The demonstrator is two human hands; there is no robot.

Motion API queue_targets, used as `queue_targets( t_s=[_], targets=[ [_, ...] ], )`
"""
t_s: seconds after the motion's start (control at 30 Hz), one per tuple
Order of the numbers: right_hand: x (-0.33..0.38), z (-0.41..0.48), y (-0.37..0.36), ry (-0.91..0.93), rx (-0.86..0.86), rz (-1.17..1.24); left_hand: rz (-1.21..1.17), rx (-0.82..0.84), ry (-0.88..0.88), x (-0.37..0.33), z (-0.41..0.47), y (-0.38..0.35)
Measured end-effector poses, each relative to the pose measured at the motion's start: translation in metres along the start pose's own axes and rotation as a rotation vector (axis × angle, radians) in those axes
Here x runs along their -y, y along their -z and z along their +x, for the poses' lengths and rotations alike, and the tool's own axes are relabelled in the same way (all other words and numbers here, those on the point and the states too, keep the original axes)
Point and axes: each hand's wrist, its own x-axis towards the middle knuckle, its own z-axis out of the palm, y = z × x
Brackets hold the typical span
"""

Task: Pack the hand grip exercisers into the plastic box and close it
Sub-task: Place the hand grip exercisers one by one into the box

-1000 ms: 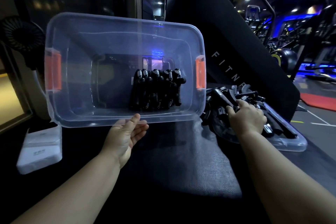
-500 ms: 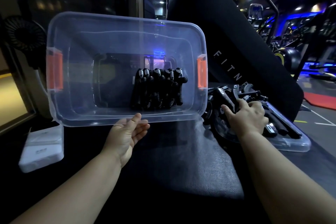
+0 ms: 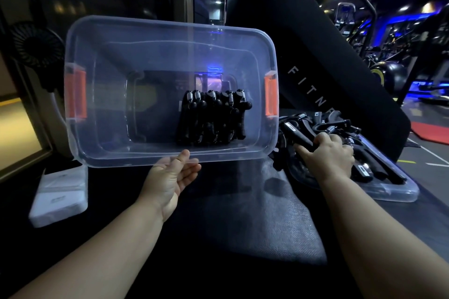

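With our left hand [image 3: 170, 177] spread open, steadying the tilted plastic box [image 3: 170, 39] at frame centre, we should lift cleanly the hand grip exerciser [image 3: 297, 136] our right hand [image 3: 328, 155] clasps at right and slot it beside the packed row [image 3: 213, 116].

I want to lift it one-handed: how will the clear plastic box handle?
The plastic box looks thin-walled and mostly empty, so probably light, slightly flexible. The hand grip exercisers sit toward its right end, so it may feel lopsided. Tipped up against the left hand, it would likely fall if released.
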Motion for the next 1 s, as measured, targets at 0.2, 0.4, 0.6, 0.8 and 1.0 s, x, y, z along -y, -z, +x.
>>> queue_targets(
  t_s=[0.2, 0.4, 0.6, 0.8, 1.0],
  targets=[
    [0.000, -0.002, -0.003, 0.009, -0.041, 0.079, -0.012, -0.006, 0.000, 0.000, -0.001, 0.000],
    [0.000, -0.003, -0.003, 0.039, -0.122, 0.281, -0.010, -0.005, 0.005, 0.000, -0.001, 0.000],
    [0.011, -0.011, 0.006, 0.124, -0.245, 0.585, -0.004, -0.002, 0.013, -0.001, 0.000, 0.001],
    [0.030, -0.024, 0.010, 0.287, -0.368, 0.795, -0.006, 0.009, 0.017, -0.001, 0.000, 0.002],
    [0.047, -0.042, 0.014, 0.569, -0.422, 0.664, -0.009, 0.009, 0.015, -0.001, 0.001, 0.002]
  ],
)
